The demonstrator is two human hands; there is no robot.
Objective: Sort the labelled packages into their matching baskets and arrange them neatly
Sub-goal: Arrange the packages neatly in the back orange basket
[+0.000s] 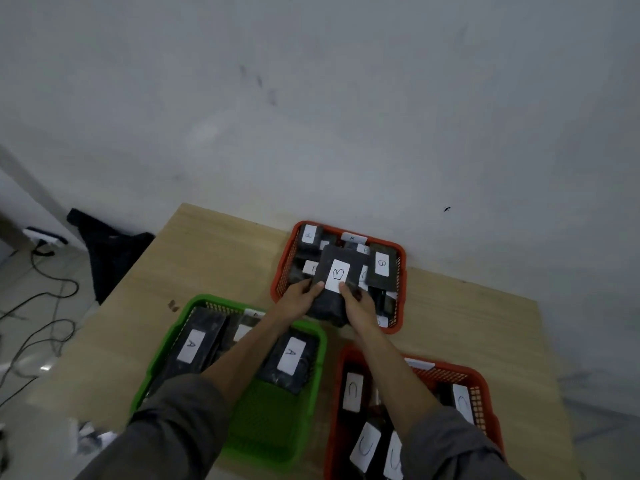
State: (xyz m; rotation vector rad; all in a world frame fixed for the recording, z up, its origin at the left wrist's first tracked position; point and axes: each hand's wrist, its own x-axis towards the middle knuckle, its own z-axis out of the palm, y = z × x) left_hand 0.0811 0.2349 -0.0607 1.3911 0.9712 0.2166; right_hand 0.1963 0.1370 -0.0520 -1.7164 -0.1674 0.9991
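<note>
Both hands hold one black package with a white B label [337, 271] over the far red basket [281, 271]. My left hand [298, 297] grips its left edge and my right hand [356, 306] its right edge, thumbs by the label. Several more black B packages [381, 268] lie jumbled in that basket. The green basket [242, 438] at near left holds black packages labelled A [292, 355]. A second red basket [479, 393] at near right holds packages labelled C [353, 391]. My forearms hide parts of the green and near red baskets.
All three baskets stand on a light wooden table [214, 258] pushed against a grey wall [311, 98]. To the left, on the floor, lie dark cloth [104, 247], a power strip [45, 237] and loose cables [45, 327].
</note>
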